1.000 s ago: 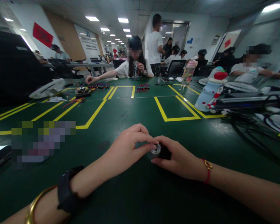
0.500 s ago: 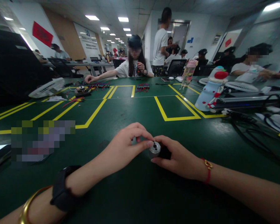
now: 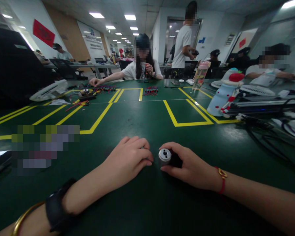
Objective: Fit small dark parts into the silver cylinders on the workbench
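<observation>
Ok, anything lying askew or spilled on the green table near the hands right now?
One thing: the pale blue bottle lies tipped on its side over a yellow line. Nothing spilled. The right hand holds the small metal cylinder; the left hand rests flat beside it.

Your right hand [image 3: 186, 165] hides most of the small motor [image 3: 165, 156], and a pixelated patch [image 3: 45, 146] masks the desk [image 3: 147, 203].

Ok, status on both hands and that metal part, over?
Right hand holds small metal cylinder on green table. Left hand flat on table beside it, not touching it. Nothing between them.
</observation>
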`<act>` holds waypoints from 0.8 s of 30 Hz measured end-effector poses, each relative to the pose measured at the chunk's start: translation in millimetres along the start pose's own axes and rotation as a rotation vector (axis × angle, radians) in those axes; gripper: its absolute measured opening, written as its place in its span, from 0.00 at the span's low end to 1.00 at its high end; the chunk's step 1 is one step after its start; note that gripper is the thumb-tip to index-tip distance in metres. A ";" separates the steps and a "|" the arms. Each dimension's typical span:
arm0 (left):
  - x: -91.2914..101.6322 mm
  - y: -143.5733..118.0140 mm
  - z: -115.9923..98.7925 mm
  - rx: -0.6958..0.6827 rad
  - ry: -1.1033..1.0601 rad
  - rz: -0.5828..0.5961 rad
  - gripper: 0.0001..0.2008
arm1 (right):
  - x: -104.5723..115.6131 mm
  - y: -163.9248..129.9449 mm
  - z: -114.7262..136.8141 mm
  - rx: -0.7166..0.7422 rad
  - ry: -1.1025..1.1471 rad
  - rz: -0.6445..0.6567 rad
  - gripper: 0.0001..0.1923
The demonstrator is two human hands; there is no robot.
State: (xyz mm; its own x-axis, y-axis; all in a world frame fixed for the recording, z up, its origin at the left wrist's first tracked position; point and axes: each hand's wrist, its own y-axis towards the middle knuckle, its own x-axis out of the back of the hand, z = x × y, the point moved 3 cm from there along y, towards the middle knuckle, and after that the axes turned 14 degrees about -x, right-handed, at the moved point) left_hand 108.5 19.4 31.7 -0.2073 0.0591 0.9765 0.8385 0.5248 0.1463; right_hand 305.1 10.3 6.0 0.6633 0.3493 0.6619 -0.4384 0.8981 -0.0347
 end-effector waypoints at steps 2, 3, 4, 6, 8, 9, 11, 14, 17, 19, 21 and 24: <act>-0.4 0.0 -2.9 -0.019 0.004 0.016 0.06 | 0.5 -0.3 0.0 0.001 0.000 -0.008 0.22; -1.6 -0.2 -3.8 -0.021 -0.008 0.017 0.06 | 0.5 -0.4 0.0 0.002 -0.002 -0.010 0.22; -3.3 -0.4 -4.0 -0.018 -0.024 0.017 0.06 | 0.4 -0.5 0.0 0.004 -0.004 -0.011 0.22; -6.8 -1.5 -2.4 -0.010 -0.075 0.004 0.07 | -0.6 -0.4 0.2 0.004 -0.008 -0.009 0.22; -8.9 -4.8 2.1 0.001 -0.172 -0.029 0.09 | -1.4 0.1 0.9 0.002 -0.004 -0.004 0.21; -8.7 -8.0 5.8 0.016 -0.230 -0.055 0.10 | -0.6 0.6 1.2 -0.001 0.001 -0.009 0.21; -5.3 -18.8 15.6 0.085 -0.327 -0.115 0.11 | 6.6 2.1 0.2 -0.015 0.016 -0.052 0.21; 6.6 -45.0 32.7 0.297 -0.406 -0.209 0.11 | 38.5 2.7 -14.1 -0.092 0.008 -0.237 0.23; 18.5 -73.1 46.5 0.591 -0.498 -0.321 0.14 | 91.8 -7.6 -54.0 -0.292 -0.153 -0.509 0.27; 21.4 -86.3 53.4 0.763 -0.545 -0.411 0.14 | 129.9 -23.1 -90.7 -0.421 -0.323 -0.686 0.27; 19.3 -93.6 59.6 0.874 -0.576 -0.496 0.13 | 162.0 -41.8 -129.1 -0.542 -0.433 -0.796 0.26; 10.3 -96.5 67.6 0.897 -0.619 -0.555 0.13 | 190.5 -64.1 -168.8 -0.650 -0.505 -0.869 0.28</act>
State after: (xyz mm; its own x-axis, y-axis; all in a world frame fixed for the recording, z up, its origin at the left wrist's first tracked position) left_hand -8.6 26.8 17.0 -0.8362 -0.0938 0.5404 -0.0341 0.9923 0.1194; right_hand 561.9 64.4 7.8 0.2089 -0.4554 0.8654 0.5241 0.7993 0.2941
